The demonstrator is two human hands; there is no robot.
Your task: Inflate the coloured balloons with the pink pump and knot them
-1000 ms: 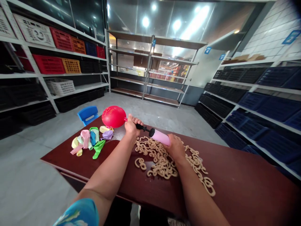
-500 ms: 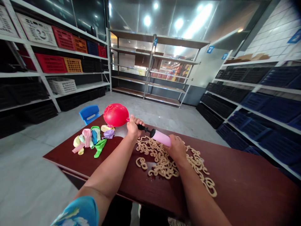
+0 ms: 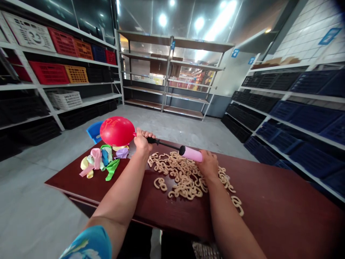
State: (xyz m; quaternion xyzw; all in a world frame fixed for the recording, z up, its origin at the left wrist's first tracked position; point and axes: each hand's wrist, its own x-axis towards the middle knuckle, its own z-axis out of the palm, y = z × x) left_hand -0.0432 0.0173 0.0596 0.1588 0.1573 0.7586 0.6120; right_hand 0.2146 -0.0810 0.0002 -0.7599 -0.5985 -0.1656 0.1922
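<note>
A red, partly printed balloon [image 3: 117, 131] is inflated, its neck leading into my left hand [image 3: 143, 140]. That hand is closed around the black nozzle end of a balloon pump [image 3: 192, 154], where the balloon's neck meets it. My right hand [image 3: 209, 163] wraps the far end of the pump's pink barrel. Between the hands a long stretch of black rod shows. Below the pump, tan curled pieces [image 3: 185, 180] lie in a loose heap on the dark red-brown table [image 3: 264, 201]. Several limp balloons [image 3: 101, 160] in mixed colours lie at the table's left.
Behind the table's left corner stands a blue chair [image 3: 94, 132]. Shelves with red, orange and white crates [image 3: 50, 73] line the left wall; blue crates [image 3: 309, 144] fill the right-hand rack. A metal shelf unit [image 3: 164, 72] stands at the back.
My hands have moved apart, drawing more of the black rod out of the pink barrel. The red balloon has shifted left and looks larger. My view has turned slightly right.
</note>
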